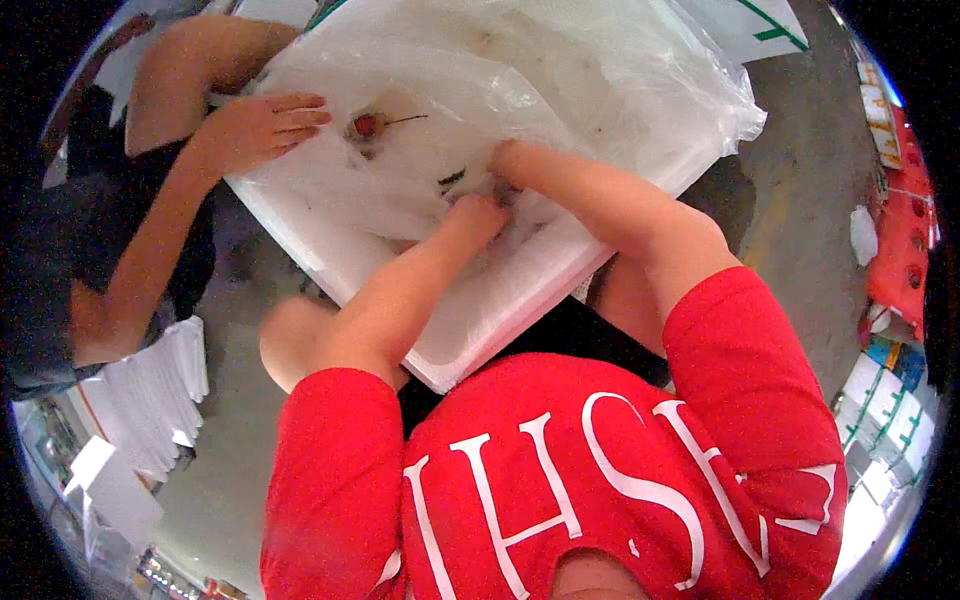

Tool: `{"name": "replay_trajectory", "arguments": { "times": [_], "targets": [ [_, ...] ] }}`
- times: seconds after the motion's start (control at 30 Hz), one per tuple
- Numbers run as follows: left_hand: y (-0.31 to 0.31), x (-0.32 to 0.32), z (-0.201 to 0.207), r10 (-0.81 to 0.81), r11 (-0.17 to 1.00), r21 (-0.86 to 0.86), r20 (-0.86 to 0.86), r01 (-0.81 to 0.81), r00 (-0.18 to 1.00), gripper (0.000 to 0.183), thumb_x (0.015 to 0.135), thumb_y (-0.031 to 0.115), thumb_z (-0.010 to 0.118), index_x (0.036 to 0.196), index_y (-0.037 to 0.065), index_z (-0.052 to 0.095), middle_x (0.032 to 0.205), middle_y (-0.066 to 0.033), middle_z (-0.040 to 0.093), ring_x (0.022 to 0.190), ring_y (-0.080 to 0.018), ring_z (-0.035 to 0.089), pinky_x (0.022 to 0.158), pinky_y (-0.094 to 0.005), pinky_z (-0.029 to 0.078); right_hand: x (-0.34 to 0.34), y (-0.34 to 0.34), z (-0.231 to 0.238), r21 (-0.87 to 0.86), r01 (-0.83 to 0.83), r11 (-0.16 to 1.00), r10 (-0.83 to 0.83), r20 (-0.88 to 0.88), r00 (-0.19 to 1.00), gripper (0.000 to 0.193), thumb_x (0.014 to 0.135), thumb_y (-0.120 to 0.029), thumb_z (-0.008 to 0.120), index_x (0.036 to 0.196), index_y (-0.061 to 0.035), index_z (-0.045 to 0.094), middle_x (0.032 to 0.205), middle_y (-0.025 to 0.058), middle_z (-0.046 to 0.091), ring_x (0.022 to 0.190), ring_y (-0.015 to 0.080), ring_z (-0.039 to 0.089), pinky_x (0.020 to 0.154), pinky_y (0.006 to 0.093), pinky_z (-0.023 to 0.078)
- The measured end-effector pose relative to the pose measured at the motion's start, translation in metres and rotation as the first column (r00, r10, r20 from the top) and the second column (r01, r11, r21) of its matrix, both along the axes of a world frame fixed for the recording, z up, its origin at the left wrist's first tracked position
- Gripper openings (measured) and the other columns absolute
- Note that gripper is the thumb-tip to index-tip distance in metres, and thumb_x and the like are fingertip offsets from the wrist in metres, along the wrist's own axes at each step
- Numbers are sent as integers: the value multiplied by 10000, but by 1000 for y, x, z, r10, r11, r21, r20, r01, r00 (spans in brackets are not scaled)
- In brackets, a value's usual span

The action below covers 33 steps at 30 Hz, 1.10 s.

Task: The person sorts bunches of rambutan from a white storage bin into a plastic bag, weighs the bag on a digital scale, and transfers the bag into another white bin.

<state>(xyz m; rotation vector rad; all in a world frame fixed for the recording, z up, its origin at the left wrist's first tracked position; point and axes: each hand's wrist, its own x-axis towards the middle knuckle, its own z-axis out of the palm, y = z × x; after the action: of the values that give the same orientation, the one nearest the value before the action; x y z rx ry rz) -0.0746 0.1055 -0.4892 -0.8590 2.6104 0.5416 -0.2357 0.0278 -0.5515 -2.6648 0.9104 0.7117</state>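
My left hand (478, 217) is closed, its fingers bent over a small greyish bit that I cannot make out. Close beside it, my right hand (512, 166) points down at the same spot, fingertips pinched together and blurred. Both hands are over a white foam box (440, 365) covered with crumpled clear plastic film (500, 75). A small dark green piece (452, 181) lies just beyond my left hand. Farther left, a round red thing with a thin dark stem (367, 126), like a cherry, shows at the film.
At the left, another person's hand (262, 128) rests flat on the film near the box's edge. White stacked sheets (150, 400) stand on the floor at the left. Red crates (905, 240) and white boxes with green bands (885, 405) line the right side.
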Motion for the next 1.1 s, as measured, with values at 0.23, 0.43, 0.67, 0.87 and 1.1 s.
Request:
{"name": "replay_trajectory", "arguments": {
  "times": [0.23,0.43,0.67,0.87,1.1],
  "targets": [
    [14,27,31,220,972,129,-180,-198,959,136,734,142,640,861,93,646,992,-165,661,885,-343,658,686,-443,547,1,-50,95,478,572,667,-628,-53,777,370,742,-272,705,1091,-157,662,945,118,665,883,266,624,736,368,504],
    [-36,17,141,-125,733,672,-25,110,992,312,744,227,658,987,43,594,1017,-199,639,933,-381,616,760,-467,488,-21,-58,99,393,179,902,-83,-250,965,465,790,-551,624,975,-129,677,865,57,637,743,219,585,654,361,487],
    [-48,12,88,565,825,52,-86,-563,820,266,805,266,581,956,58,650,941,-180,680,889,-376,649,777,-451,513,-22,-54,89,407,489,771,-493,-104,864,451,769,-519,644,1000,-133,670,884,56,644,766,220,594,670,363,492],
    [-48,-17,20,-405,862,426,253,275,879,393,647,165,664,1014,27,690,1061,-172,670,956,-337,656,755,-441,528,-44,-77,96,743,555,374,-729,-134,671,446,751,-491,660,1022,-136,665,901,56,650,785,221,602,684,364,497],
    [12,-13,51,50,890,449,87,-84,995,349,732,146,604,1055,20,641,1027,-224,653,940,-383,642,818,-500,502,-23,-37,67,181,471,863,-414,-280,866,449,730,-458,680,1047,-140,659,920,55,658,807,222,612,699,366,503]
  ]
}}
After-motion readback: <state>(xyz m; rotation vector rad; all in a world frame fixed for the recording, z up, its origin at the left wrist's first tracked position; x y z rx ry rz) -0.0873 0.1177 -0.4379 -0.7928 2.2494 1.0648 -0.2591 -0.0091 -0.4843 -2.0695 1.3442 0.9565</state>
